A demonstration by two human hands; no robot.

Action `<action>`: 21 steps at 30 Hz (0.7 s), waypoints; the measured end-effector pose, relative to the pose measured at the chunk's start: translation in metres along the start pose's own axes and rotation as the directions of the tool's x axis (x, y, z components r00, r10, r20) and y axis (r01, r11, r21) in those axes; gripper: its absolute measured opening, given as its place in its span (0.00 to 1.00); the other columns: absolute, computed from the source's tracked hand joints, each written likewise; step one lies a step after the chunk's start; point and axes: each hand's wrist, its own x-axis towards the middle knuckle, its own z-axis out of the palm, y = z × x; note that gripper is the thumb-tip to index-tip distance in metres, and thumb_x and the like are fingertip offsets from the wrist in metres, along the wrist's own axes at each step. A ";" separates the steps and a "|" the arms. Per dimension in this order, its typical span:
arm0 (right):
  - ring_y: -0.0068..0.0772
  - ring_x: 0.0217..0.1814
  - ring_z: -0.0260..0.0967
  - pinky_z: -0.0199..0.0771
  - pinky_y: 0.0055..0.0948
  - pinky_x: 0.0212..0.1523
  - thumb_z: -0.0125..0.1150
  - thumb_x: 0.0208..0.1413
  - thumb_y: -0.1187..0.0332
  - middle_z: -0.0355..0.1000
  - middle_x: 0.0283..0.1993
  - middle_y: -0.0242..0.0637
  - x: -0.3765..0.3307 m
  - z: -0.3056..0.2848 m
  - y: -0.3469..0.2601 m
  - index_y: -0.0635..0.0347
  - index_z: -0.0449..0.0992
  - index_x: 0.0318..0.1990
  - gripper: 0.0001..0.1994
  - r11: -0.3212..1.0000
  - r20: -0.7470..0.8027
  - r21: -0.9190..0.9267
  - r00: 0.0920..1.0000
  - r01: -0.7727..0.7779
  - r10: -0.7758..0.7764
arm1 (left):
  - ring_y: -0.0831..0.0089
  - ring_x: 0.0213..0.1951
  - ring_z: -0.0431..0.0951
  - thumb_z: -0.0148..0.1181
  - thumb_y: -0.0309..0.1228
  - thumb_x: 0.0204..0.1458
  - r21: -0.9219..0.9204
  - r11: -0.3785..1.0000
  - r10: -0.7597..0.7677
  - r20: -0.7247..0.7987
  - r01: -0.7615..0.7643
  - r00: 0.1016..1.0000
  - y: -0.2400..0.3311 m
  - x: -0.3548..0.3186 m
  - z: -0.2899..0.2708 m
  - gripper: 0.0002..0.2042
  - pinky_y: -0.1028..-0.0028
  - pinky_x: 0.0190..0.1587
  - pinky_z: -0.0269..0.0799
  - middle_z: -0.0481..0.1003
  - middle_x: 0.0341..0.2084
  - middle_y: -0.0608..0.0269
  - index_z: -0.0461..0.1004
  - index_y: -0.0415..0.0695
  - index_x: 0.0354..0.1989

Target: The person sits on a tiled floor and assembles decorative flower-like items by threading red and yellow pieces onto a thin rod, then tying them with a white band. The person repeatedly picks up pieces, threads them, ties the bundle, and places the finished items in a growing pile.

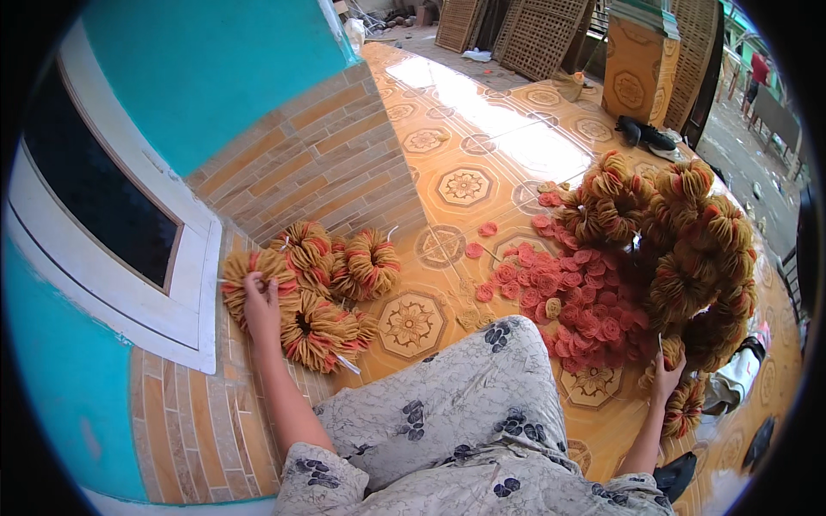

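At the wall on the left lies a pile of ring-shaped bundles [372, 265], strung from thin tan and orange-red lacy discs, some with pale string ends. My left hand [261, 308] is closed on the leftmost ring bundle [258, 265], thumb and fingers against its discs. My right hand [666, 378], low on the right, grips a short stack of tan discs [671, 347]; a thin pale strand or stick rises beside it. Just below that hand sits another tan and red bundle [686, 404]. Loose red discs [594, 301] lie heaped on the floor between my hands, nearer the right one.
A large mound of tan and red bundles [705, 249] stands on the right. My legs in patterned cloth [447, 404] take up the near middle. Black shoes [644, 133] lie by a tiled pillar [635, 73]. The brick-patterned wall [318, 155] and white-framed window [194, 284] border the left.
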 end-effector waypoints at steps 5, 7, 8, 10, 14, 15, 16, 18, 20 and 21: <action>0.26 0.52 0.69 0.70 0.28 0.53 0.65 0.56 0.64 0.70 0.52 0.39 -0.060 0.025 -0.137 0.60 0.66 0.60 0.25 0.870 0.344 0.475 0.938 -0.129 -0.049 | 0.48 0.66 0.58 0.67 0.36 0.52 0.345 0.879 0.326 0.066 -0.328 0.943 0.036 -0.057 0.057 0.34 0.55 0.65 0.59 0.55 0.68 0.49 0.59 0.44 0.67; 0.24 0.54 0.69 0.72 0.28 0.52 0.67 0.52 0.63 0.69 0.55 0.37 -0.093 0.036 -0.200 0.58 0.65 0.62 0.29 0.840 0.589 0.507 0.790 -0.194 -0.173 | 0.52 0.70 0.54 0.71 0.39 0.48 -0.410 0.888 0.366 0.358 -0.207 0.859 0.070 -0.111 0.104 0.46 0.58 0.66 0.56 0.51 0.70 0.51 0.47 0.49 0.72; 0.26 0.56 0.68 0.72 0.29 0.53 0.68 0.51 0.62 0.68 0.56 0.38 -0.109 0.043 -0.227 0.59 0.63 0.63 0.32 0.783 0.650 0.565 0.726 -0.262 -0.226 | 0.54 0.71 0.51 0.73 0.45 0.46 -0.711 0.697 0.429 0.516 0.092 0.741 0.089 -0.142 0.131 0.55 0.57 0.66 0.54 0.45 0.73 0.53 0.35 0.52 0.74; 0.30 0.61 0.65 0.67 0.32 0.60 0.64 0.55 0.62 0.65 0.59 0.39 -0.131 0.053 -0.269 0.62 0.61 0.64 0.31 0.599 0.781 0.608 0.526 -0.521 -0.335 | 0.56 0.68 0.57 0.71 0.54 0.45 -0.681 0.477 0.426 0.732 0.556 0.531 0.110 -0.196 0.161 0.55 0.57 0.64 0.61 0.50 0.71 0.51 0.38 0.52 0.74; 0.35 0.64 0.62 0.62 0.40 0.65 0.60 0.61 0.51 0.58 0.67 0.42 -0.106 0.059 -0.267 0.60 0.57 0.67 0.34 0.703 0.760 0.604 0.538 -0.375 -0.366 | 0.61 0.59 0.69 0.71 0.54 0.45 -0.521 0.241 0.224 0.851 0.819 0.475 0.110 -0.214 0.177 0.46 0.59 0.53 0.75 0.66 0.60 0.56 0.55 0.45 0.69; 0.36 0.64 0.63 0.63 0.39 0.64 0.61 0.60 0.50 0.59 0.66 0.42 -0.082 0.062 -0.249 0.60 0.58 0.67 0.34 0.752 0.672 0.619 0.649 -0.226 -0.358 | 0.63 0.56 0.72 0.71 0.54 0.45 -0.541 0.185 0.108 0.841 0.820 0.530 0.104 -0.205 0.170 0.44 0.60 0.48 0.78 0.69 0.56 0.58 0.60 0.42 0.66; 0.38 0.62 0.65 0.65 0.38 0.63 0.63 0.58 0.49 0.62 0.64 0.43 -0.052 0.055 -0.221 0.61 0.62 0.64 0.34 0.866 0.523 0.499 0.807 -0.027 -0.276 | 0.62 0.58 0.70 0.71 0.54 0.45 -0.664 0.255 0.120 0.743 0.703 0.658 0.097 -0.191 0.160 0.45 0.59 0.52 0.75 0.67 0.58 0.56 0.58 0.40 0.67; 0.48 0.59 0.68 0.68 0.43 0.58 0.67 0.52 0.51 0.68 0.59 0.50 -0.005 0.027 -0.151 0.62 0.65 0.63 0.35 0.989 0.014 -0.100 0.994 0.107 -0.106 | 0.60 0.62 0.66 0.71 0.54 0.44 -0.783 0.471 0.088 0.500 0.406 0.861 0.079 -0.153 0.127 0.48 0.58 0.60 0.68 0.64 0.62 0.54 0.56 0.39 0.69; 0.51 0.60 0.65 0.64 0.48 0.59 0.69 0.48 0.47 0.68 0.59 0.51 0.010 -0.017 -0.072 0.58 0.63 0.64 0.39 0.764 -0.317 -0.630 0.944 -0.138 -0.091 | 0.57 0.67 0.59 0.70 0.55 0.45 -0.680 0.706 -0.029 0.253 0.199 0.967 0.058 -0.099 0.082 0.50 0.58 0.68 0.55 0.58 0.67 0.50 0.52 0.40 0.71; 0.50 0.65 0.61 0.58 0.53 0.62 0.69 0.47 0.45 0.66 0.60 0.48 0.008 -0.037 -0.035 0.56 0.60 0.66 0.43 0.627 -0.381 -0.725 0.924 -0.285 -0.021 | 0.57 0.66 0.60 0.68 0.56 0.46 -0.632 0.767 -0.041 0.124 0.111 0.991 0.046 -0.070 0.061 0.49 0.58 0.67 0.57 0.58 0.67 0.49 0.52 0.39 0.71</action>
